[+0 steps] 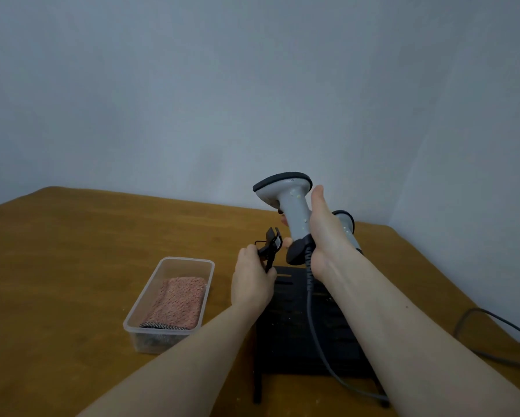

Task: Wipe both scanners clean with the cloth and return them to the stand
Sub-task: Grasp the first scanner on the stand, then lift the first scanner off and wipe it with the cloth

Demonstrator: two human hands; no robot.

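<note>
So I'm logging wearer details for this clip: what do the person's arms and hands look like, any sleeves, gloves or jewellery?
Both forearms are bare right to the frame edge, no sleeves showing. The left hand and right hand wear no gloves, and no rings, watch or bracelets are visible.

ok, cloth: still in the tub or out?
In. The pink cloth lies folded inside the clear plastic tub; neither hand touches it. The right hand grips a scanner, the left hand holds a black clip.

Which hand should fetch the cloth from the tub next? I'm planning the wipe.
Probably the left hand: it is nearer the pink cloth in the clear tub, gripping only the stand's holder, while the right hand holds the scanner.
</note>
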